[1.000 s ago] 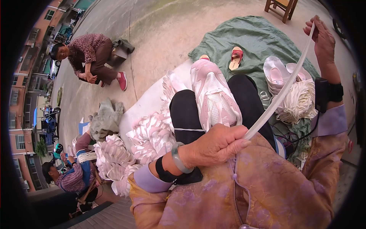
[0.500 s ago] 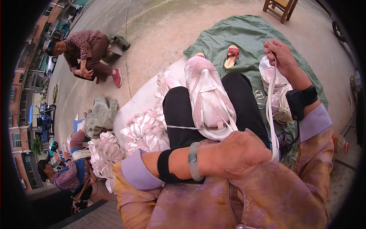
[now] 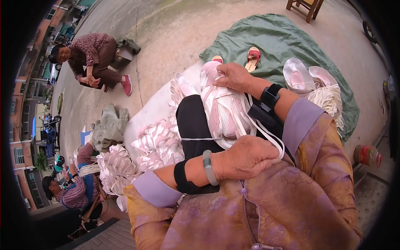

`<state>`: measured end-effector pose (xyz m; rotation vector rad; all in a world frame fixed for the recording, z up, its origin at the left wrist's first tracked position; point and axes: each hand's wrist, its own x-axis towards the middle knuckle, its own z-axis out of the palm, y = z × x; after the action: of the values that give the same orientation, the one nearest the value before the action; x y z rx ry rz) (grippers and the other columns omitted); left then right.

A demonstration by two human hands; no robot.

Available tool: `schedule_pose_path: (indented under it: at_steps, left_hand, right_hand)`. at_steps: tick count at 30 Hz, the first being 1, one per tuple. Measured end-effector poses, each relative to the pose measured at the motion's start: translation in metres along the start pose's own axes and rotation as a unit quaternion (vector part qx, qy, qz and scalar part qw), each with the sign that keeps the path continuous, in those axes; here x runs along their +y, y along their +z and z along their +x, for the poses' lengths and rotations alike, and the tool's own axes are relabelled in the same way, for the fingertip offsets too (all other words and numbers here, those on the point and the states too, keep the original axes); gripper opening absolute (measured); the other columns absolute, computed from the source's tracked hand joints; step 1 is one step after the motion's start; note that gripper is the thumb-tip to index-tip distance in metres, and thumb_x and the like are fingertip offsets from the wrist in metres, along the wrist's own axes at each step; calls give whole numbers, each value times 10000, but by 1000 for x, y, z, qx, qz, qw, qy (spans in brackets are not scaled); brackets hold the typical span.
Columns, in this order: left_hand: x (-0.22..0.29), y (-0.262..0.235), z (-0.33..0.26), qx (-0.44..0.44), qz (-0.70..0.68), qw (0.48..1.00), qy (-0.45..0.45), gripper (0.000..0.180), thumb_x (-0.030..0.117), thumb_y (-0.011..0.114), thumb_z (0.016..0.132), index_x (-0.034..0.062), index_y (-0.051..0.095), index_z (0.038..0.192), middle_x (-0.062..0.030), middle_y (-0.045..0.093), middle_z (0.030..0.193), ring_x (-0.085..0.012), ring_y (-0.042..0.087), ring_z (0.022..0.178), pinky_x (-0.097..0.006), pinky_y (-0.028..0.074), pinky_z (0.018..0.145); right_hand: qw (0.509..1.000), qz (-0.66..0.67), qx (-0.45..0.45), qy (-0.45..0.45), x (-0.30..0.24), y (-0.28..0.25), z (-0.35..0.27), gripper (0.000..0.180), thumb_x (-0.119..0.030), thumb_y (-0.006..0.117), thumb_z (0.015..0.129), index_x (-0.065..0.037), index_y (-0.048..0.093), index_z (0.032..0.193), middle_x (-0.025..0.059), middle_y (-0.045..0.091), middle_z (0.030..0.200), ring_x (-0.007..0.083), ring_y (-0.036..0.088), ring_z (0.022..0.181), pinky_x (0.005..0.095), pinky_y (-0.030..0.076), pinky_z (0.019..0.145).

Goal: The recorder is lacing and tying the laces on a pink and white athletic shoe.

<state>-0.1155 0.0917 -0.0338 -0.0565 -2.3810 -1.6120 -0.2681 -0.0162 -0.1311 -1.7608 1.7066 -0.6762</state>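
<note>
Right hand (image 3: 236, 77) has come in to the far end of the pink-and-white shoe (image 3: 227, 114).
Left hand (image 3: 246, 157), nearest: fingers closed on white lace (image 3: 280, 141), just beside the shoe's near end. Shoe rests on black trousers (image 3: 193, 118). Right fingers bent over it; cannot tell whether they pinch lace. Beyond: red sandal (image 3: 253, 59) on green sheet (image 3: 266, 33).

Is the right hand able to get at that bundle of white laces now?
Probably yes: the bundle of white laces looks uncovered, off to the right, though the right hand is at the pink-and-white shoe and would have to leave it first.
</note>
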Motion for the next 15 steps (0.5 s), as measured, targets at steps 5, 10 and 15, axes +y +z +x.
schedule_pose_path:
  at_steps: [5,10,15]
  left_hand:
    - [33,-8,2,-31,-163,986,-14,92,85,511,832,22,476,775,-136,455,648,-332,501,621,-377,400,553]
    - [42,-4,2,-65,-150,986,15,81,74,507,816,23,466,768,-131,461,660,-335,508,612,-384,391,529]
    - [39,-5,10,-51,-59,996,33,112,49,549,743,29,484,833,-121,491,675,-344,509,621,-395,402,547]
  right_hand:
    - [994,110,13,-13,3,3,-5,329,-219,716,717,-3,470,683,116,464,619,201,464,618,333,387,601]
    - [993,118,-7,-16,11,3,-3,325,-302,711,703,-22,554,755,157,585,724,293,568,711,368,434,660]
    - [990,142,7,1,14,4,-7,321,-300,713,721,-16,566,756,140,564,693,246,555,694,355,433,650]
